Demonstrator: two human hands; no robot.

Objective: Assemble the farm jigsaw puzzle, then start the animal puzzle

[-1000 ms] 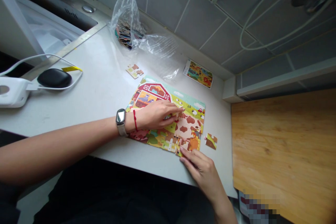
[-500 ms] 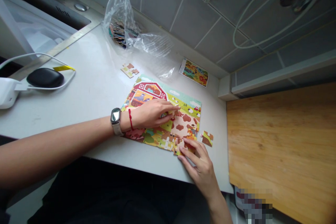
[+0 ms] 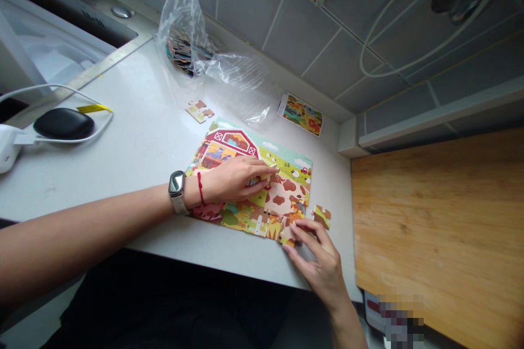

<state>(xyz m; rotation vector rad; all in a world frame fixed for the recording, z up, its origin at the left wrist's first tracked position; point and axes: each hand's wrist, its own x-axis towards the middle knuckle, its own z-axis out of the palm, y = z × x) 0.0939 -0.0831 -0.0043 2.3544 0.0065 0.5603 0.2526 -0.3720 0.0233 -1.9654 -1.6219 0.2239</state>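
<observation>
A farm jigsaw puzzle (image 3: 282, 196) with a red barn and a brown-spotted cow lies mostly joined on the white counter. My left hand (image 3: 241, 177) reaches across its middle, with a small puzzle piece (image 3: 270, 171) between the fingers, partly hidden by them. At the puzzle's front right edge, my right hand (image 3: 317, 253) has its thumb and fingertips closed on another puzzle piece (image 3: 287, 233). One loose piece (image 3: 321, 216) with green and brown shapes lies just right of the puzzle. Beyond the upper left corner rests a further loose piece (image 3: 200, 110).
A clear plastic bag (image 3: 184, 27) holding a stack of pieces stands near the tiled wall. A small picture card (image 3: 301, 113) lies behind the puzzle. At left are a black rounded object (image 3: 64, 123) and a white cable. A wooden board (image 3: 438, 218) is at right.
My right hand has shifted its puzzle piece slightly to the right along the puzzle's front edge. The left hand keeps nearly the same place over the puzzle.
</observation>
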